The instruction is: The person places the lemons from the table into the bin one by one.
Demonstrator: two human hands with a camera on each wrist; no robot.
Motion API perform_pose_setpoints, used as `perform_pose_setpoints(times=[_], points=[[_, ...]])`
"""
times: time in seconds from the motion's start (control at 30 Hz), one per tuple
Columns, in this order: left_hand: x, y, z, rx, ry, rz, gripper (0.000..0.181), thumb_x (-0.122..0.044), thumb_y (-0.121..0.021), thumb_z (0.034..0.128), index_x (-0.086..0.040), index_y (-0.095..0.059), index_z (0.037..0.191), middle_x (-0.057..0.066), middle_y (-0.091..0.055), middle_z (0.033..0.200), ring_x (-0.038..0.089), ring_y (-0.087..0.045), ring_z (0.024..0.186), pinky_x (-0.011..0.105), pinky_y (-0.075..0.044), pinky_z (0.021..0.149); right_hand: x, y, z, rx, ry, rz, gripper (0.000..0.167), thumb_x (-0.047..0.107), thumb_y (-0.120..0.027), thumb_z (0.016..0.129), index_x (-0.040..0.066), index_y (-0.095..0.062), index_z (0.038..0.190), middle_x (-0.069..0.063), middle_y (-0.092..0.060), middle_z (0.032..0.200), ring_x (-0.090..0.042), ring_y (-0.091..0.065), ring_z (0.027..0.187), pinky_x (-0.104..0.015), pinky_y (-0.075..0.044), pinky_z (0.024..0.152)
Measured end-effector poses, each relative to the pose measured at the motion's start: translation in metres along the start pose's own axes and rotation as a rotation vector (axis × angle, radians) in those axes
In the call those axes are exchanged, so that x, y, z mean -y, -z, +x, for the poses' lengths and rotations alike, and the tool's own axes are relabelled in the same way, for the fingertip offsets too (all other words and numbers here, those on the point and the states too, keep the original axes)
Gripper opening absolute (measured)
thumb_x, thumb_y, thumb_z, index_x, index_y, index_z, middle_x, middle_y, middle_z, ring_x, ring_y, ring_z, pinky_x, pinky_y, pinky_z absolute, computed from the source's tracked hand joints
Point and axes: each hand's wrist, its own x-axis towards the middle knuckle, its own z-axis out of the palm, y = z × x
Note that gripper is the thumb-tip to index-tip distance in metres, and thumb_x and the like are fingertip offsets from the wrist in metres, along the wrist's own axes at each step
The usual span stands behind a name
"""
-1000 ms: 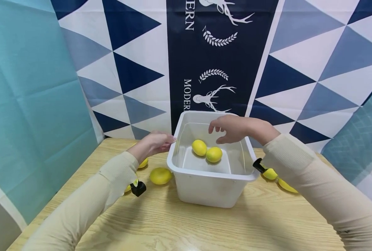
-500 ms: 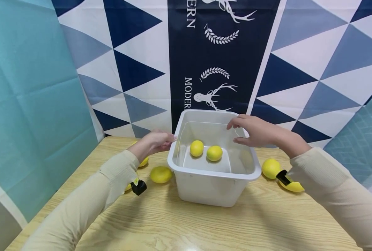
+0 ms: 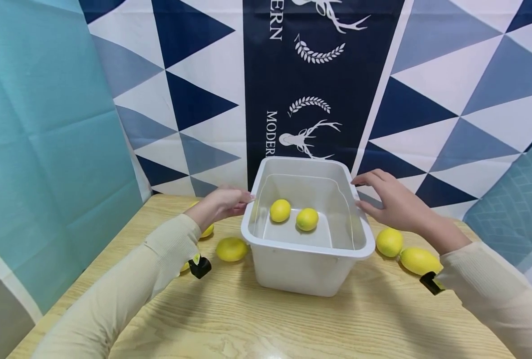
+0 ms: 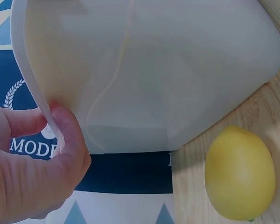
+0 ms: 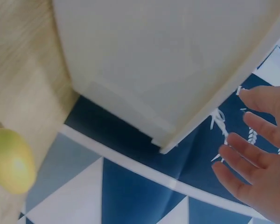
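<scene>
A white plastic bin (image 3: 299, 271) stands upright on the table with two lemons on its floor, one lemon (image 3: 280, 211) to the left and another lemon (image 3: 307, 219) to the right, slightly apart. My left hand (image 3: 223, 202) pinches the bin's left rim; the left wrist view shows thumb and fingers of that hand (image 4: 42, 158) on either side of the edge. At the right rim is my right hand (image 3: 392, 202), fingers extended and holding nothing. In the right wrist view this hand (image 5: 261, 154) appears slightly off the rim, its fingers spread.
Left of the bin lies a lemon (image 3: 231, 249), with more yellow fruit (image 3: 207, 231) partly hidden behind my left arm. A round lemon (image 3: 389, 242) and a longer lemon (image 3: 420, 261) lie right of it. A patterned cloth (image 3: 203, 99) hangs behind the wooden table (image 3: 230, 324).
My right hand has moved from above the bin's inside to the right, over to its right rim. Inside, the left lemon has shifted slightly away from the other. My left hand keeps its grip.
</scene>
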Motion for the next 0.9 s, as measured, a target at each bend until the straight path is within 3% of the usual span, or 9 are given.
perform_pose_setpoints(times=[0.3, 0.63, 0.9], points=[[0.000, 0.000, -0.002, 0.001, -0.003, 0.002, 0.041, -0.011, -0.059, 0.0939, -0.002, -0.052, 0.133, 0.014, -0.055, 0.130, 0.019, -0.058, 0.100, 0.031, -0.049, 0.104, -0.018, -0.009, -0.019, -0.126, -0.066, -0.016, 0.051, 0.014, -0.070, 0.086, 0.003, -0.048, 0.131, -0.022, -0.053, 0.124, -0.040, -0.051, 0.111, -0.061, -0.049, 0.086], [-0.002, 0.001, -0.003, 0.004, -0.010, 0.004, 0.040, -0.011, -0.059, 0.0940, -0.001, -0.052, 0.132, 0.013, -0.056, 0.128, 0.016, -0.058, 0.093, 0.030, -0.049, 0.104, -0.040, -0.015, -0.037, -0.248, -0.065, -0.086, 0.046, 0.008, -0.073, 0.080, -0.001, -0.054, 0.121, -0.024, -0.057, 0.115, -0.040, -0.050, 0.105, -0.058, -0.044, 0.082], [0.000, 0.001, -0.001, 0.004, -0.002, -0.006, 0.040, -0.011, -0.059, 0.0940, -0.001, -0.052, 0.132, 0.013, -0.056, 0.131, 0.018, -0.059, 0.099, 0.030, -0.049, 0.104, -0.054, -0.027, -0.059, -0.263, -0.144, -0.140, 0.039, 0.009, -0.072, 0.080, -0.003, -0.058, 0.114, -0.028, -0.058, 0.108, -0.043, -0.049, 0.099, -0.059, -0.040, 0.077]])
